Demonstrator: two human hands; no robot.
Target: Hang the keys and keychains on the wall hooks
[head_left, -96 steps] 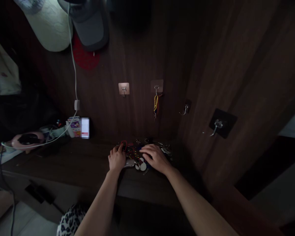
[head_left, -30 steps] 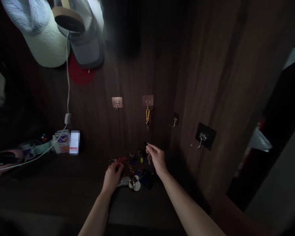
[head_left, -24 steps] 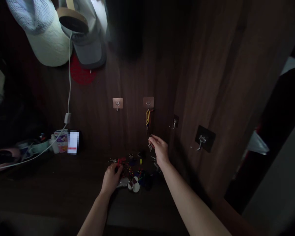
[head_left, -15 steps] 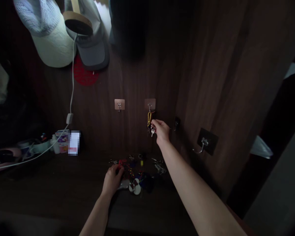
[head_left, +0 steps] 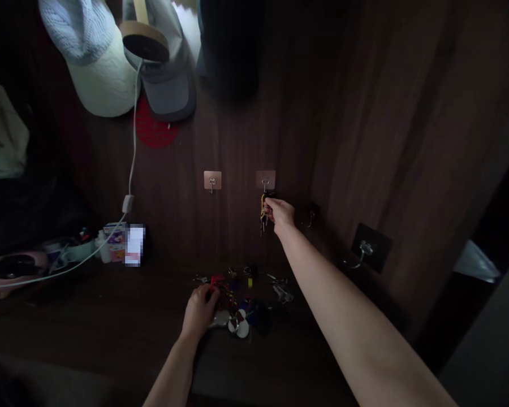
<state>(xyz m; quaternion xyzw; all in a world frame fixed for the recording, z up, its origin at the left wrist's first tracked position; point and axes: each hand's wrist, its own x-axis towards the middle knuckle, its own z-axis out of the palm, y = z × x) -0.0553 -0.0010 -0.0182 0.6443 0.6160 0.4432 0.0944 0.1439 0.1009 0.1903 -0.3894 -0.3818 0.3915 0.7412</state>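
My right hand (head_left: 280, 213) is raised to the back panel, fingers closed in a pinch on a bunch of keys (head_left: 266, 217). The pinch is just below the metal hook (head_left: 265, 182) on a clear square plate. A yellow strap (head_left: 262, 204) hangs at that hook, beside my fingertips; whether the pinched keys touch the hook is hidden. My left hand (head_left: 198, 311) rests on the shelf with its fingers curled at a red keychain (head_left: 215, 281), which they partly cover. Beside it lies a pile of keys and trinkets, including a white round tag (head_left: 241, 328) and a yellow-green piece (head_left: 250, 281).
Another hook (head_left: 212, 181) is on the panel to the left, and a black-plated hook (head_left: 367, 249) on the right side wall. Caps (head_left: 167, 96) hang at upper left. A white cable (head_left: 131, 164) runs down to the shelf, past small boxes (head_left: 115, 243) and a lit screen (head_left: 134, 246).
My right hand has moved up slightly, bringing its keys closer to the hook. My left hand stays at the red keychain. The whole view has shifted a little.
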